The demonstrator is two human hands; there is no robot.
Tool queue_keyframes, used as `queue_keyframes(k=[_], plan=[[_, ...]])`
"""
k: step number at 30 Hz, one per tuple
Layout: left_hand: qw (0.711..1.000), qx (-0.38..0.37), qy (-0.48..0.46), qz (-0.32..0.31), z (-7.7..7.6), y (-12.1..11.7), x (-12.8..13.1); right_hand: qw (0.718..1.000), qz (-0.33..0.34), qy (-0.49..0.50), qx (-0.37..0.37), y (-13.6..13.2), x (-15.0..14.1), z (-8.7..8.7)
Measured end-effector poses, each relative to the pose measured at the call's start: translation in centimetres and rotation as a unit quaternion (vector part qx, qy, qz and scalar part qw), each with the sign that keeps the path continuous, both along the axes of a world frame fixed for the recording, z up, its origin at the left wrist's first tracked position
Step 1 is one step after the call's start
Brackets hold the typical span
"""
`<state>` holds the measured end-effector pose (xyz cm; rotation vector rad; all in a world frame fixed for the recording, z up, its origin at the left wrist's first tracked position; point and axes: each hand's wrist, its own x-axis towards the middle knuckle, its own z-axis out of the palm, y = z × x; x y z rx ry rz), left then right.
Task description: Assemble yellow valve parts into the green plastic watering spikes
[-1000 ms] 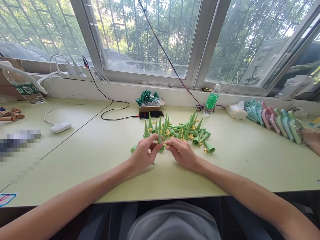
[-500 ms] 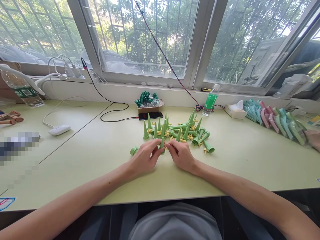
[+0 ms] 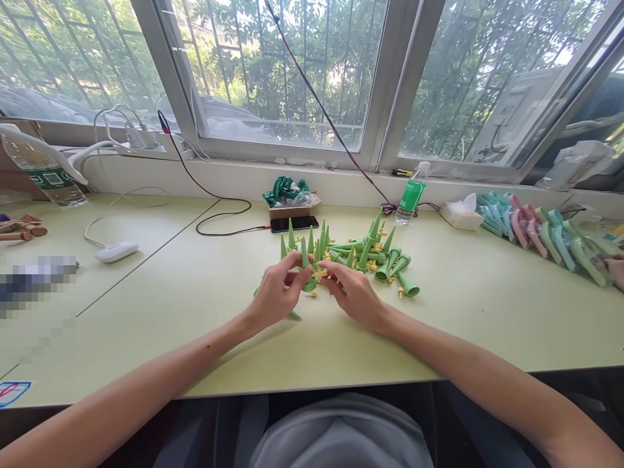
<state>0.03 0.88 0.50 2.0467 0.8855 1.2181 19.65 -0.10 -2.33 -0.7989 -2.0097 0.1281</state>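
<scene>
My left hand (image 3: pixel 276 292) is closed around a green plastic cone (image 3: pixel 307 276), pinching it between thumb and fingers just above the table. A second green cone tip (image 3: pixel 294 314) pokes out below that hand. My right hand (image 3: pixel 351 291) pinches a small yellow piece (image 3: pixel 319 274) against the side of the held cone. Just beyond both hands lies a pile of green cones and yellow pieces (image 3: pixel 363 253), some upright, some lying down.
A black phone (image 3: pixel 294 223) on a cable, a small box of green wrapping (image 3: pixel 290 198) and a green bottle (image 3: pixel 411 195) sit behind the pile. A white mouse (image 3: pixel 116 251) lies at left. Coloured packets (image 3: pixel 536 229) line the right, where another person's hand (image 3: pixel 617 270) shows.
Both hands have lifted slightly and moved toward the pile with the cone; the left hand now covers the loose green piece that lay at its left.
</scene>
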Motion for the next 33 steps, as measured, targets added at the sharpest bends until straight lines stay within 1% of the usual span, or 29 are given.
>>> queue_keyframes(k=[3,6,11,14,19,26,29,33], plan=[[1.000,-0.006,0.009,-0.016,-0.2,-0.1,0.0,0.999,0.018,-0.005,0.034,0.4,0.4,-0.3],[0.999,-0.010,0.017,-0.026,-0.5,-0.1,0.1,0.998,0.034,-0.035,0.043,0.6,0.7,-0.3],[0.999,-0.019,0.042,-0.023,-0.8,0.0,-0.1,0.995,0.045,-0.056,0.073,0.5,0.8,-0.2],[0.999,-0.013,0.045,-0.020,-1.0,0.0,-0.2,0.994,0.046,-0.059,0.076,0.4,0.7,-0.1],[0.999,0.002,0.049,-0.023,-1.1,-0.1,-0.2,0.995,0.042,-0.078,0.054,0.3,0.9,-0.2],[0.996,0.055,0.071,-0.019,-1.0,-0.4,0.0,0.992,0.032,-0.122,-0.011,0.1,0.9,-0.2],[0.994,0.078,0.079,-0.021,-1.1,-0.4,-0.1,0.990,0.027,-0.134,-0.015,0.0,0.8,-0.1],[0.988,0.117,0.097,-0.024,-1.1,-0.3,-0.4,0.991,0.029,-0.126,-0.028,-0.2,0.8,-0.1]])
